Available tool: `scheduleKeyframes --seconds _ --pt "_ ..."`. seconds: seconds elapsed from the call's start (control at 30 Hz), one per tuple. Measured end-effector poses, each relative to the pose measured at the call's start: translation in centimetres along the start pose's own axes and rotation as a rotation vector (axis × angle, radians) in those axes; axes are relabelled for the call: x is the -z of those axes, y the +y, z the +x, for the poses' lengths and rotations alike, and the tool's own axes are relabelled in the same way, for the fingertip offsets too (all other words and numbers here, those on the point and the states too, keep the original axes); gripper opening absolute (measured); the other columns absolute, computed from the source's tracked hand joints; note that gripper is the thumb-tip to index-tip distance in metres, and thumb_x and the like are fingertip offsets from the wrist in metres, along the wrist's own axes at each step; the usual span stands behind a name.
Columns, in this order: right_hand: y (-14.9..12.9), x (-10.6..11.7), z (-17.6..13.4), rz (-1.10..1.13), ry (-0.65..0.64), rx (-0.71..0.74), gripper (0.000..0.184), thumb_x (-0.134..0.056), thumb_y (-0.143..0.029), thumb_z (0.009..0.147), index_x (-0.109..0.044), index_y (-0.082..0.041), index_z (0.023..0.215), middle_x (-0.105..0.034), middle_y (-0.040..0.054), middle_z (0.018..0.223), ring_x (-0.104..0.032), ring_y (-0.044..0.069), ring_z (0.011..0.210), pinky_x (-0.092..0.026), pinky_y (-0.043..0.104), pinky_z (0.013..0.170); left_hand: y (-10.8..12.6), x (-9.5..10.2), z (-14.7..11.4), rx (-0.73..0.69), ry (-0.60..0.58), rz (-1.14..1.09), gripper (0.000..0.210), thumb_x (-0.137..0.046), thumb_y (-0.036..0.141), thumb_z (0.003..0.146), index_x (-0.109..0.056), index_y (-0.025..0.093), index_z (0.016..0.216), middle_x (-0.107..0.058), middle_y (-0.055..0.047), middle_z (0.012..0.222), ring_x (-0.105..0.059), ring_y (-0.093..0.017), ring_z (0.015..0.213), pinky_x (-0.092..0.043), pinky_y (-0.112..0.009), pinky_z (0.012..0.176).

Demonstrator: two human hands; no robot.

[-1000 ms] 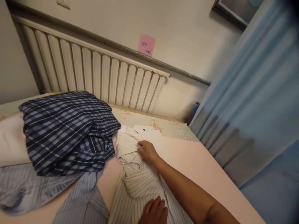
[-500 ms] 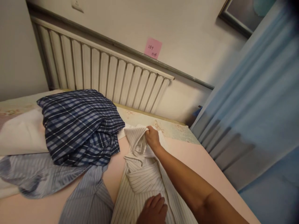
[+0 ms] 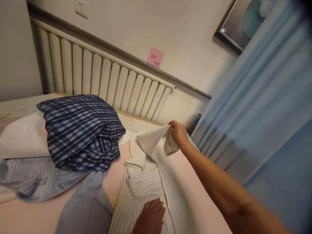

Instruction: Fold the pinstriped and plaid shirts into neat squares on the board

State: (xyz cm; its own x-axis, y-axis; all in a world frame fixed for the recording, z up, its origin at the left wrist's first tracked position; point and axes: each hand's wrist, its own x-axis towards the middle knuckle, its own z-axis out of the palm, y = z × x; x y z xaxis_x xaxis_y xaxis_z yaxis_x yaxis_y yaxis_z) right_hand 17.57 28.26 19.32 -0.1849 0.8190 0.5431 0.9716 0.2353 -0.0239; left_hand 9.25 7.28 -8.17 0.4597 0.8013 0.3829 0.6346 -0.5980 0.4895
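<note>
Nearest to us, one left hand [image 3: 149,215], palm down on the lower front of a striped shirt [image 3: 146,187]; its fingers lie close together, slightly bent, and we cannot tell whether they pinch any cloth. One shirt, off-white with thin dark stripes, laid lengthwise away from us on a pink sheet [image 3: 31,216], with bunched folds crossing its middle. To its left, one blue-grey striped garment [image 3: 85,208], spread loosely, one part angled towards us and another running off to the left. Farther up, one right hand [image 3: 179,132], forearm reaching in from the lower right, thumb and fingers closed on an edge of the shirt; we note the gripped portion lifted and drawn taut to the right in a pointed flap, a pale end hanging just under the hand. Left of this, one bundle of navy plaid cloth [image 3: 80,130], heaped partly over the blue-grey garment and partly over a white cloth [image 3: 24,136]. Beyond, a pale floral strip [image 3: 131,120] along the far edge of the bed. At the right, one blue curtain [image 3: 255,97], hanging in folds. Behind the bed, one cream ribbed radiator [image 3: 104,71]. On the wall, we count one pink note [image 3: 155,58] with handwriting, one dark-framed picture [image 3: 234,29] partly covered by the curtain, and one white socket [image 3: 81,8].
</note>
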Motion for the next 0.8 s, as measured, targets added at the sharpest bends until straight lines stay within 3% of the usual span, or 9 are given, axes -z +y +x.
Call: scheduleKeyframes --seconds 0.17,0.3,0.4,0.53,0.67,0.8 --pt "2.1 3.3 -0.8 -0.355 -0.203 0.113 0.033 -0.037 -0.025 0.095 -0.063 -0.022 0.116 -0.07 0.0134 0.1 -0.064 0.025 0.095 -0.042 0.032 0.076 0.1 0.3 -0.2 -0.022 0.047 -0.014 0.038 -0.051 0.011 0.079 -0.062 0.022 0.113 -0.065 -0.004 0.124 -0.053 -0.019 0.122 -0.04 -0.036 0.105" --pt "3.6 5.6 -2.5 -0.427 -0.343 0.175 0.025 -0.044 -0.02 0.091 -0.068 -0.019 0.1 -0.07 0.0159 0.095 -0.065 0.026 0.093 -0.043 0.033 0.076 0.2 0.7 -0.3 -0.009 0.001 -0.014 0.039 -0.05 0.01 0.08 -0.062 0.02 0.116 -0.065 -0.004 0.126 -0.052 -0.02 0.124 -0.039 -0.037 0.106" --pt "4.3 6.6 -4.8 -0.438 -0.433 0.215 0.02 -0.051 -0.017 0.087 -0.07 -0.018 0.091 -0.07 0.0159 0.092 -0.066 0.025 0.091 -0.042 0.032 0.076 0.4 1.1 -0.4 -0.022 0.05 -0.01 0.04 -0.05 0.008 0.079 -0.062 0.02 0.115 -0.065 -0.005 0.125 -0.054 -0.02 0.123 -0.041 -0.037 0.105" --pt "4.4 6.8 -8.6 -0.418 -0.544 0.287 0.017 -0.055 -0.017 0.082 -0.072 -0.019 0.086 -0.072 0.0142 0.088 -0.067 0.025 0.085 -0.042 0.03 0.071 0.6 1.4 -0.5 -0.02 0.133 -0.032 0.039 -0.048 0.006 0.077 -0.065 0.02 0.109 -0.068 -0.006 0.119 -0.059 -0.02 0.116 -0.047 -0.038 0.101" --pt "3.7 6.0 -12.8 -0.312 -0.674 0.373 0.021 -0.057 -0.016 0.078 -0.073 -0.021 0.09 -0.073 0.013 0.088 -0.067 0.026 0.084 -0.04 0.031 0.07 0.5 0.4 -0.5 0.014 0.235 -0.087 0.04 -0.046 0.005 0.076 -0.067 0.021 0.106 -0.071 -0.005 0.112 -0.063 -0.018 0.108 -0.05 -0.036 0.097" --pt "2.8 4.6 -17.4 -0.16 -0.804 0.36 0.023 -0.062 -0.017 0.073 -0.075 -0.023 0.091 -0.072 0.0112 0.084 -0.066 0.026 0.079 -0.04 0.031 0.068 0.3 0.1 0.0 0.191 0.365 -0.252 0.035 -0.044 0.014 0.081 -0.067 0.02 0.106 -0.071 -0.008 0.108 -0.065 -0.019 0.103 -0.052 -0.037 0.093"
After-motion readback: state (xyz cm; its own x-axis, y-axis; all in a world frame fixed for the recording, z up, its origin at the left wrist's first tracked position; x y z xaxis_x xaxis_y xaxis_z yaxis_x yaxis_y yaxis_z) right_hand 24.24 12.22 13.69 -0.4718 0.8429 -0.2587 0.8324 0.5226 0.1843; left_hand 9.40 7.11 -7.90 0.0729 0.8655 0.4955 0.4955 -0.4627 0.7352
